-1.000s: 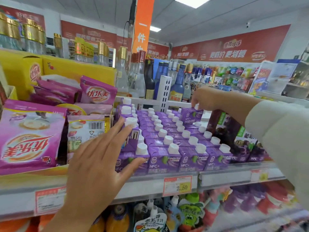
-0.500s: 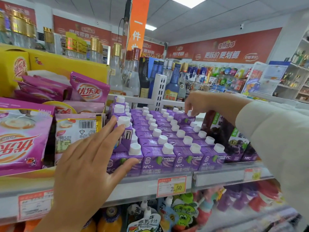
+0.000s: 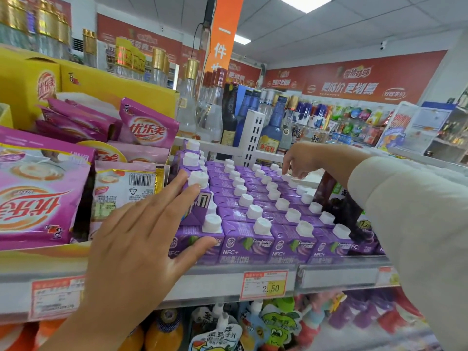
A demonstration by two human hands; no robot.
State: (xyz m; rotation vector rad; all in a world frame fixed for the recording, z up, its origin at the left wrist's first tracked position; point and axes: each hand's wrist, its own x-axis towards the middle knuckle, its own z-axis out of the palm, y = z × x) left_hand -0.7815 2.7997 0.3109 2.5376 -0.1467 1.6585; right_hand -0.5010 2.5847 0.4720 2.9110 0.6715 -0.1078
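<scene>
Rows of purple juice cartons [image 3: 268,214] with white caps fill a shop shelf [image 3: 228,282]. A second layer of the same cartons [image 3: 195,188] is stacked along the left side. My left hand [image 3: 141,244] lies flat with straight fingers against that stack, the thumb on the front carton. My right hand [image 3: 301,159] hovers over the back right rows, fingers hanging down just above the caps and holding nothing.
Pink milk-tea bags [image 3: 38,188] fill a yellow box to the left. Glass bottles [image 3: 228,117] stand behind the shelf's white back rail. Dark grape juice cartons [image 3: 339,198] sit right of the purple ones. A price tag [image 3: 264,285] reads 2.50. Pouch drinks hang below.
My right hand set a purple carton down into the back row and let go, its fingers now lifted clear. My left hand stayed against the stack.
</scene>
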